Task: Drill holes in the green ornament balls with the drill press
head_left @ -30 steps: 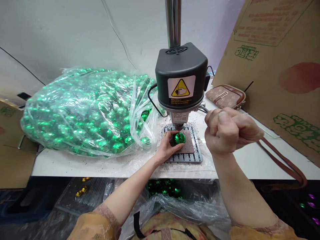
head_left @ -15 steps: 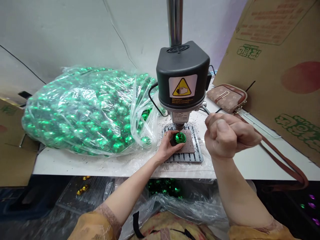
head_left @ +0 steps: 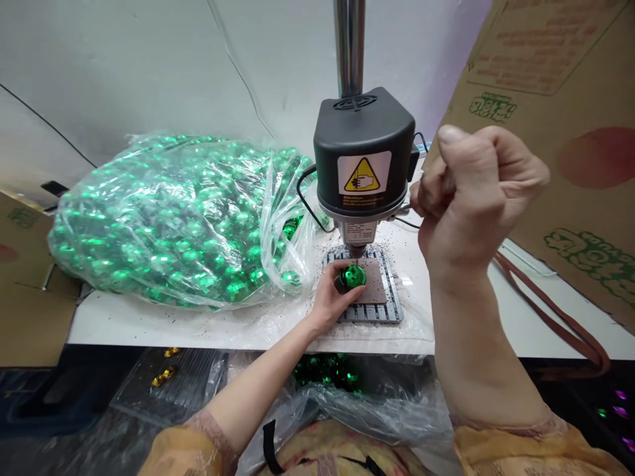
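A shiny green faceted ball [head_left: 354,276] rests on the brown pad of the drill press base, held between the thumb and fingers of my left hand [head_left: 331,294]. Dark spots show on the ball's upper side. Right above it is the thin bit under the chuck [head_left: 357,251] of the black drill press [head_left: 364,152]; whether the tip touches the ball I cannot tell. My right hand [head_left: 476,192] is closed in a fist around the end of the press's feed lever [head_left: 403,210], to the right of the motor housing. Most of the lever is hidden by that hand.
A big clear bag of green balls [head_left: 169,218] lies on the white table [head_left: 198,330] at left. Dark shavings surround the slotted base plate [head_left: 394,304]. Cardboard boxes [head_left: 555,165] flank both sides. A brown strap [head_left: 555,324] lies at right. More green balls [head_left: 327,371] sit below the table edge.
My right hand has risen with the lever and now covers the small brown purse. The bit has lifted relative to the ball, which has shifted and tilted slightly left in my left hand.
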`<state>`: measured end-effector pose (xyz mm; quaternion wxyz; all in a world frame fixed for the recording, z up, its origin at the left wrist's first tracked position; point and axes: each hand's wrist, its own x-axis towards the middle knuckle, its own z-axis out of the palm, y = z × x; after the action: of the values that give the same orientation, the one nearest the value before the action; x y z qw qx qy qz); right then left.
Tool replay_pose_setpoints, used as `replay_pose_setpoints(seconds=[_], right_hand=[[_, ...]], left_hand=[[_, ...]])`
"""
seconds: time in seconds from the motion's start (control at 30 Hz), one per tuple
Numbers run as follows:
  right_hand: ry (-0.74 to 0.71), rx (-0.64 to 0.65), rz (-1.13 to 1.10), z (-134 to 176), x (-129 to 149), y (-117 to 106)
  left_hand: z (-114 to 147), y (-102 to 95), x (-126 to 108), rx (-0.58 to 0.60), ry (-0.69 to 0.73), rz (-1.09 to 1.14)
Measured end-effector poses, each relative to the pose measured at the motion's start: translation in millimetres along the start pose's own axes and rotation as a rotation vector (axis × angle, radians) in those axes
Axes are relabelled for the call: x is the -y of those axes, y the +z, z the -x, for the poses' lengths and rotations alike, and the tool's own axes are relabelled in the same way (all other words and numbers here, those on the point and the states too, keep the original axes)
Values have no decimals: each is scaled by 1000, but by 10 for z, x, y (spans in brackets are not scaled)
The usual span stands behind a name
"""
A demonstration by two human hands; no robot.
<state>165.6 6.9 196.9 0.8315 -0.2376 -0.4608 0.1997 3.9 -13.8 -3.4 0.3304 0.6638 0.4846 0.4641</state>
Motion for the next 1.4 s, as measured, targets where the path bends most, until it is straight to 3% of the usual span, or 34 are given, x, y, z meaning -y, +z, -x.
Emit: replay_pose_setpoints(seconds=[0.07,0.13,0.2,0.27,0.33,0.4,0.47,0.53,0.6,0.63,0.7,0.77,0.83,0.93,1.07,1.2,1.4], right_hand=[[7,10,13,-16,3,4],[2,14,32,2,-6,-6],[-8,11,40,23,-18,-17],[-21,2,41,34,-30,-24],[-30,-7,43,31,-39,-27],[-33,-17,40,24,-46,-25],[-31,-26,32,17,-49,-20],[-32,-30,27,14,-49,-15],[-34,-30,30,18,-47,-11],[-37,-29,33,22,-46,-10],[-45,-29,40,33,-40,-10],[-42,-25,46,46,-32,-12],[-31,-19,52,57,-24,-14],[-29,-21,63,68,-18,-16],[-34,-27,73,75,-21,-16],[-37,-30,68,72,-33,-18],[-74,-37,57,64,-57,-14]], left_hand=[[217,-34,-40,-116,151,-120],[524,-88,-35,-121,418,-223],[880,-155,31,-2,730,-345],[1222,-234,150,187,929,-556],[1493,-317,285,419,910,-782],[1653,-394,390,618,773,-914],[1670,-457,424,660,746,-890],[1510,-512,377,528,864,-734],[1153,-583,270,306,942,-547],[903,-633,207,201,915,-489],[299,-763,93,-2,744,-454],[-350,-914,30,-136,458,-534],[-914,-1048,39,-114,123,-609],[-1416,-1159,164,-65,-35,-626],[-1545,-1188,335,-15,-129,-604],[-1521,-1213,299,-6,-146,-540],[-1332,-1162,22,50,-278,159]])
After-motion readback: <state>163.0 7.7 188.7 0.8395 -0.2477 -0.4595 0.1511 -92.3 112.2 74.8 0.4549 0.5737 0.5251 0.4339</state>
